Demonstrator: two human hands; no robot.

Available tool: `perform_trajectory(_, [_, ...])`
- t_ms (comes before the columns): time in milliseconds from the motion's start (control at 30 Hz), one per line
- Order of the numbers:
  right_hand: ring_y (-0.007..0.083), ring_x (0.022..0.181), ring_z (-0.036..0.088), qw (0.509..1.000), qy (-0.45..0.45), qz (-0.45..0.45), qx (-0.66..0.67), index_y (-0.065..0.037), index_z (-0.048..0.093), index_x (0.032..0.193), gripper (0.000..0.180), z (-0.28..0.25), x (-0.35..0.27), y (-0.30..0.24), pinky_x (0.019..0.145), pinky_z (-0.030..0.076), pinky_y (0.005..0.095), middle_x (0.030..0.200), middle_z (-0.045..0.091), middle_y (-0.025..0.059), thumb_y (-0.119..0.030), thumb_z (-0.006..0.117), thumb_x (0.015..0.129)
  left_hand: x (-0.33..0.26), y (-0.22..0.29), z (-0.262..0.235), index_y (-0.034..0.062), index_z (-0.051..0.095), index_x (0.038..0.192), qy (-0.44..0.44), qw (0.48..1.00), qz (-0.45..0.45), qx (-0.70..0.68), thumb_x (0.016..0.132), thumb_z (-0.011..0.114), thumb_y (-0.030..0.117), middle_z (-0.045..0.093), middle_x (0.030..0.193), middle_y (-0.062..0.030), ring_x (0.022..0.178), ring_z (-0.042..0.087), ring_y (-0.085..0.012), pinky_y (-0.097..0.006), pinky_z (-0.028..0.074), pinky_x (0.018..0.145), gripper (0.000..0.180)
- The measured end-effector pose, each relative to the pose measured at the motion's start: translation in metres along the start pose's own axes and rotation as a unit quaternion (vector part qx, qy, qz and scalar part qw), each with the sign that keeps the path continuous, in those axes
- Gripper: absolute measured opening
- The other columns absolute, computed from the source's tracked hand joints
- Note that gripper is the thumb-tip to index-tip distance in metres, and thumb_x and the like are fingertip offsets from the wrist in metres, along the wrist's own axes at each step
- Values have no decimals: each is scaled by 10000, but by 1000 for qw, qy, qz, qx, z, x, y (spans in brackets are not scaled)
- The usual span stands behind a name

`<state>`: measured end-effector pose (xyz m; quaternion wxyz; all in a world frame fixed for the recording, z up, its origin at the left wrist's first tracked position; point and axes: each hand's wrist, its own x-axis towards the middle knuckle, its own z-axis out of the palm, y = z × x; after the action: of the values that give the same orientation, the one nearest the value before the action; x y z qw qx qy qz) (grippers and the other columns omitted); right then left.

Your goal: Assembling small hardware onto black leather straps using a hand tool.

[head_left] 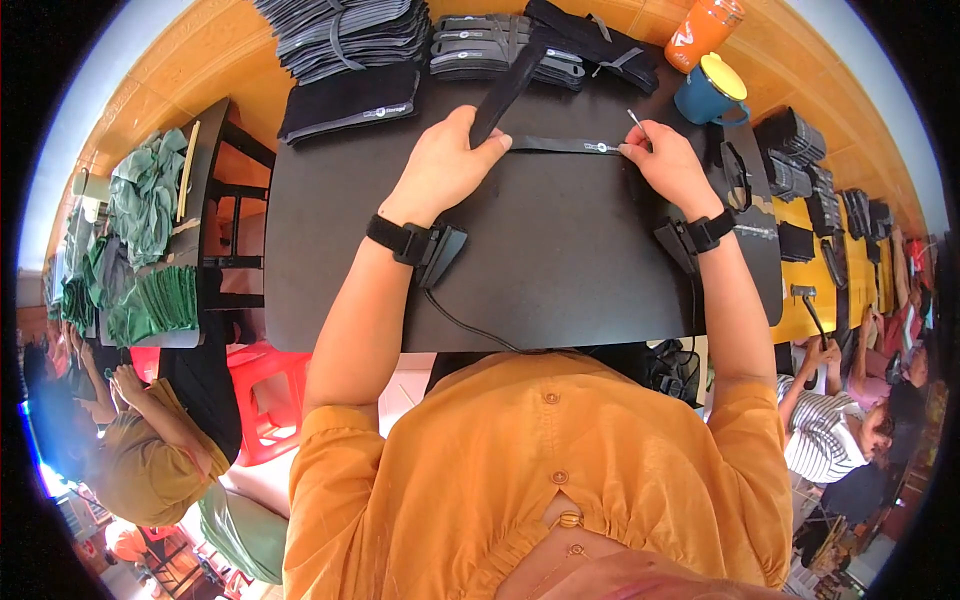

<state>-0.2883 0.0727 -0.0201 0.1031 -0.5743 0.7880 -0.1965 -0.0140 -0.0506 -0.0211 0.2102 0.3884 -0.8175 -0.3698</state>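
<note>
We look straight down at a black table [560, 260], our two bare forearms reaching up from the lower edge, each with a black wristband and a small device clipped under the wrist.

A thin black strap [560, 145] lies flat across the far middle of the table, running left to right between our hands. Our left hand [445, 165] rests on the strap's left end, its grip closed with the thumb pressing down on the fabric. From under this hand a wider black band [510, 85] rises at an angle toward the far edge.

Our right hand [665, 160] sits at the strap's right end, fingertips pressed together near a small white tag on it. The grip also pinches a thin pale stick [635, 120], possibly a needle or pick; it is too small for us to say which.

Beyond the strap, stacks of folded black pieces [350, 40] line the far edge, with a second stack [500, 55] just beside the first. To the far right stand an orange bottle [703, 30] and a blue mug [710, 92] with a yellow lid, close together.

On the left, a side rack holds green cloth [150, 200]. Other people sit nearby at lower left and at right, along a yellow bench [800, 300].
</note>
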Motion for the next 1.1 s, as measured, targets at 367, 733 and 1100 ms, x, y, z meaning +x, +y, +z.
perform_trajectory(367, [373,919,620,998,-10,-65,11,-34,623,1002,162,-1,1,7,808,497,419,962,654,186,-151,618,891,4,-6,1,16,620,1027,-17,1000,-7,-19,872,673,335,670,956,-190,956,648,-331,-400,486,834,359])
perform_trajectory(733, [377,935,637,986,-23,-101,-129,-112,610,1204,286,-25,-48,5,801,526,447,1018,659,181,-155,574,924,6,-11,2,22,627,1039,-8,1000,-3,-16,870,677,337,681,946,-173,942,658,-315,-390,493,835,360])
perform_trajectory(1100, [364,887,638,981,27,-87,-173,-114,655,1164,283,-10,-63,-5,773,540,437,1025,621,141,-105,571,894,3,-9,3,25,643,995,7,1000,-5,-24,860,688,332,673,894,-153,868,650,-287,-368,491,799,339])
